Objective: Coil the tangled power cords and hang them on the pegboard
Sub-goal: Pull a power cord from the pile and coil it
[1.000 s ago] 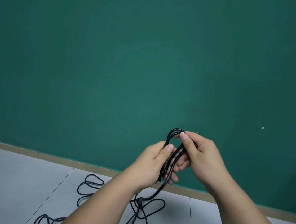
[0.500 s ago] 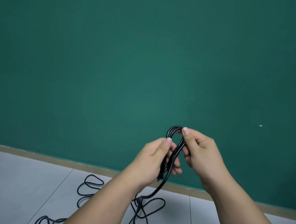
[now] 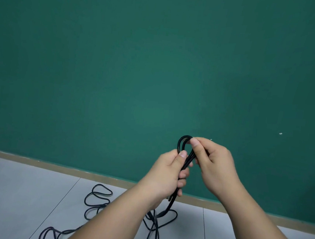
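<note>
Green wall (image 3: pixel 158 61) fills the bkgd, grey tiled floor (image 3: pixel 20 193) below it; no pegboard in view. Most of the black power cord (image 3: pixel 161 214) lies in loose tangles on the floor, well below your fingers. Your left hand (image 3: pixel 164 176) is clenched round a few gathered strands, thumb pressed on them. Right hand (image 3: pixel 213 167) pinches the top of the small loop (image 3: pixel 179 143) w/ thumb & forefinger, just above the left thumb. Early in coiling, I'd say. Next: draw up slack, lay another loop into the left grip w/o twisting.
</note>
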Available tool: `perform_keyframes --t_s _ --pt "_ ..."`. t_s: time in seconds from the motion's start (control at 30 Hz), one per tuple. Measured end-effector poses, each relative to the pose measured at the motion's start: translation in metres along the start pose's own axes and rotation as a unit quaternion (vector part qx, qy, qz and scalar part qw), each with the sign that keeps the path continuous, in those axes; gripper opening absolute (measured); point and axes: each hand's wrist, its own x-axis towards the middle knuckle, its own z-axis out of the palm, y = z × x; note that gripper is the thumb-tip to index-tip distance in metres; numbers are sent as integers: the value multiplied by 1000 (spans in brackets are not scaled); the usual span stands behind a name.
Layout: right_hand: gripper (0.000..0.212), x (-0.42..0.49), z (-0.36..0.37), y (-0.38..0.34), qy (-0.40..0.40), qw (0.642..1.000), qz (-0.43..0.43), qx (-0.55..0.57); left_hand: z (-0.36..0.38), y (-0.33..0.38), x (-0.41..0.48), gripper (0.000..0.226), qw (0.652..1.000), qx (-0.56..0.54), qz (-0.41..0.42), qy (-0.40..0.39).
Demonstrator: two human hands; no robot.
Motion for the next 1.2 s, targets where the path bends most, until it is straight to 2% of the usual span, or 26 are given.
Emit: perform_keyframes --t_s 0.13,0.2,0.27,0.37,0.5,0.57,0.67,0.73,0.87,0.97,1.2 --pt "16 3 2 2 -33 998 11 -48 0 -7 3 39 991 124 41 25" --pt "20 4 0 1 -37 996 7 -80 -2 -7 1 39 983 168 70 16" --pt "30 6 -5 0 -47 997 9 -64 -5 -5 1 37 987 140 73 -15" --pt "43 9 -16 -1 -70 997 26 16 -9 0 -1 34 991 92 57 -75" --pt "48 8 -21 4 -115 986 43 113 -13 0 -2 29 990 24 22 -138" --pt "46 7 -18 5 -119 989 37 82 -11 -3 -2 30 991 8 9 -136" --pt "44 6 -12 6 -103 994 18 -29 -1 -6 -4 31 992 23 -9 -125" --pt "45 3 -10 3 -75 996 12 -39 5 -4 -6 34 991 42 1 -126" --pt "48 -2 -5 -2 -50 988 60 132 7 2 -9 47 989 -10 22 -146" --pt "46 -2 2 -4 -80 966 102 225 2 0 -8 56 992 -52 12 -118" --pt "23 -1 6 3 -82 975 109 174 -12 -8 2 45 998 -47 33 -20"
